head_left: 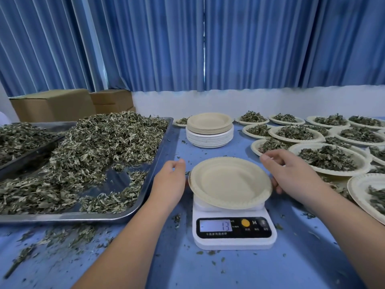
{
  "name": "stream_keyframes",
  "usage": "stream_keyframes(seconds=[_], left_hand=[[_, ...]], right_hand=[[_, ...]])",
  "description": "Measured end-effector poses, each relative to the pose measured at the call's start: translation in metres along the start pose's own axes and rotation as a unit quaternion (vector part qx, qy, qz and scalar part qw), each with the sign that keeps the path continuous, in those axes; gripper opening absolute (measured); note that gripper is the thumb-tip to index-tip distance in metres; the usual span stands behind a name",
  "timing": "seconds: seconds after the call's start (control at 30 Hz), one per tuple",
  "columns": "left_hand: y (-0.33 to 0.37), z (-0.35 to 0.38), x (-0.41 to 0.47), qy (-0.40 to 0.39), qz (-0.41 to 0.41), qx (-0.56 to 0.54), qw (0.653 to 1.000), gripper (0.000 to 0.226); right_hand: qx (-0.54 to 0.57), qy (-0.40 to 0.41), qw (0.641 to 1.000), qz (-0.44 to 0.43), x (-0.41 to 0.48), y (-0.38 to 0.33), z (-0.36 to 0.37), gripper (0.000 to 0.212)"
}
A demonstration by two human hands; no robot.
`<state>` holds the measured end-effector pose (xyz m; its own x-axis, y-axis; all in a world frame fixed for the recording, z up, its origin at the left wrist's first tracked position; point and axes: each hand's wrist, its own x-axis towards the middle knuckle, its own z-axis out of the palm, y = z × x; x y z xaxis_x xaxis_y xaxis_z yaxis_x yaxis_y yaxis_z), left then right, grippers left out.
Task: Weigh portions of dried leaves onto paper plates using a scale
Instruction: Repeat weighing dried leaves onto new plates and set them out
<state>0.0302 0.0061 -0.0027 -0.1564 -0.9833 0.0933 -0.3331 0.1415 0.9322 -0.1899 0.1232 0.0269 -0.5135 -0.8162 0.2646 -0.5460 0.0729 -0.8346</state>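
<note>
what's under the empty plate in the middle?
The white scale: its display and buttons show in front of the empty plate. The weighing platform is almost wholly covered by the plate, so how it sits there can't be seen.

Two bare hands flank the empty paper plate [229, 184], one at each side of its rim.

The left hand [169, 178] sits just beside the plate's left edge, back upward, fingers loosely curled inward with their tips hidden, so contact with the rim cannot be told. The right hand [291, 174] lies at the plate's right edge, fingers relaxed and slightly spread, its forefinger [268, 158] reaching over the far-right rim and its thumb [277, 188] down at the near-right rim. Both bare forearms run in from the near side of the plate, the left forearm [129, 243] angling from the near left, the right forearm [343, 224] from the near right.
</note>
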Motion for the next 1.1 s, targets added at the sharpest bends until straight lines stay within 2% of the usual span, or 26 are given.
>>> stream_keyframes(seconds=[0.17, 0.43, 0.67, 0.83, 0.9, 0.97, 1.03, 1.1], left_hand=[[-0.002, 0.001, 0.003, 0.000, -0.001, 0.007, 1.000, 0.031], [-0.003, 0.001, 0.005, 0.005, -0.003, 0.015, 1.000, 0.025], [0.001, -0.001, 0.000, 0.008, -0.006, 0.006, 1.000, 0.029], [0.023, -0.012, -0.012, 0.078, 0.097, 0.084, 0.989, 0.030], [0.033, -0.035, -0.011, 0.154, 0.107, 0.222, 0.957, 0.034], [0.033, -0.066, -0.012, 0.180, 0.020, 0.371, 0.911, 0.048], [0.028, -0.094, -0.015, 0.119, -0.112, 0.403, 0.900, 0.065], [0.019, -0.107, -0.020, 0.035, -0.178, 0.408, 0.895, 0.077]], right_hand=[[0.019, 0.021, 0.999, 0.018, -0.001, -0.002, 0.000, 0.016], [-0.020, 0.005, 1.000, 0.007, -0.003, -0.003, 0.000, 0.017], [-0.026, -0.007, 1.000, 0.009, -0.003, -0.003, 0.000, 0.015], [-0.013, 0.015, 1.000, 0.007, -0.002, -0.002, -0.001, 0.015], [-0.010, 0.026, 1.000, 0.007, -0.001, -0.002, -0.003, 0.016], [-0.012, 0.028, 1.000, 0.004, -0.003, -0.003, -0.004, 0.015], [-0.011, 0.032, 0.999, 0.002, -0.004, -0.004, -0.006, 0.015], [-0.012, 0.037, 0.999, 0.000, -0.003, -0.004, -0.006, 0.014]])
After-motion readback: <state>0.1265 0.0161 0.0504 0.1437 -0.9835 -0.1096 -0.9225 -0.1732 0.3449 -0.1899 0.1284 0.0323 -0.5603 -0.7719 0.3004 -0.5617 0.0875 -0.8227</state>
